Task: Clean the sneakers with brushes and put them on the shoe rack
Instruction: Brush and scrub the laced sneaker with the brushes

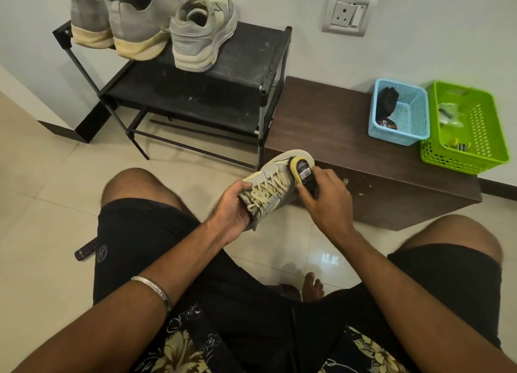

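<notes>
Brushing step: our left hand grips the sneaker at centre, right hand curled round the brush on its toe. Next, shelve it on the rack at 11 o'clock beside its mate.

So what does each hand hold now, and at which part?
The left hand grips the sneaker at its rear part, by the laces. The right hand grips the brush at its near end, its far end on the sneaker's toe.
</notes>
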